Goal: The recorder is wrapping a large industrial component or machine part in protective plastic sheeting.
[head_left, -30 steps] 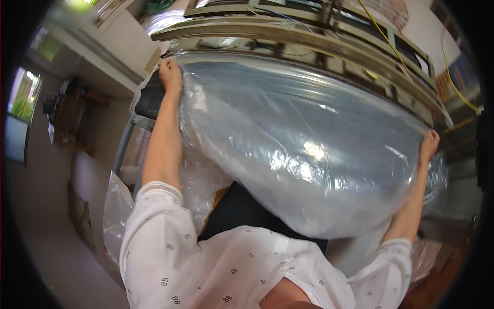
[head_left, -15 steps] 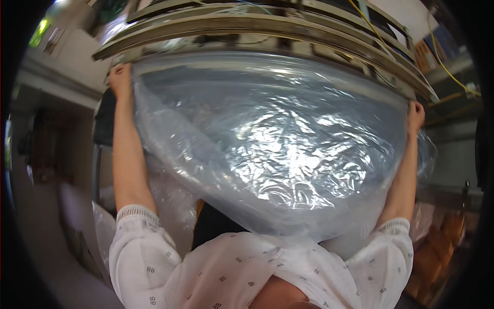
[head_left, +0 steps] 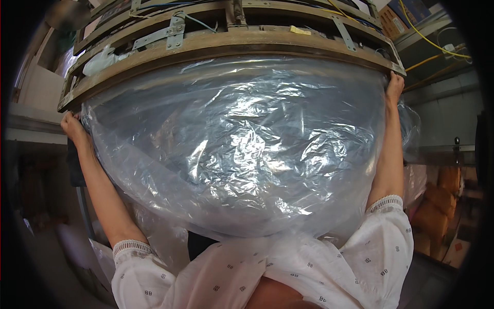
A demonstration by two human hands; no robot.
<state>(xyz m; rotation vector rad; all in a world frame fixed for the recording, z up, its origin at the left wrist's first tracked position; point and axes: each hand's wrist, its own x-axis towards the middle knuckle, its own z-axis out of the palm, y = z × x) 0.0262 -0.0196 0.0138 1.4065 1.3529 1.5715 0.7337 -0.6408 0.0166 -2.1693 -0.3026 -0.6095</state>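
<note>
A wide, shiny sheet of clear plastic film [head_left: 288,139] spreads before me, its far edge running under a long wooden bar [head_left: 226,47]. My left hand [head_left: 75,127] is closed at the film's far left corner, just below the bar's left end. At the far right corner my right hand [head_left: 394,88] is curled shut on the film's edge, close beneath the bar's right end. Both arms are stretched forward. The near part of the film sags toward my body in loose folds. The fingertips of both hands are partly hidden.
Metal brackets [head_left: 175,32] join the bar to a slatted wooden frame. A yellow cable [head_left: 427,38] hangs at the far right, near cardboard boxes [head_left: 392,21]. Brown wrapped bundles [head_left: 435,219] lie low on the right. More loose film [head_left: 410,129] bunches beyond my right arm.
The wooden bar now covers the film's far edge and shows larger in view. My left hand appears lower and farther left; my right hand appears higher and slightly left. The film's folds have shifted.
</note>
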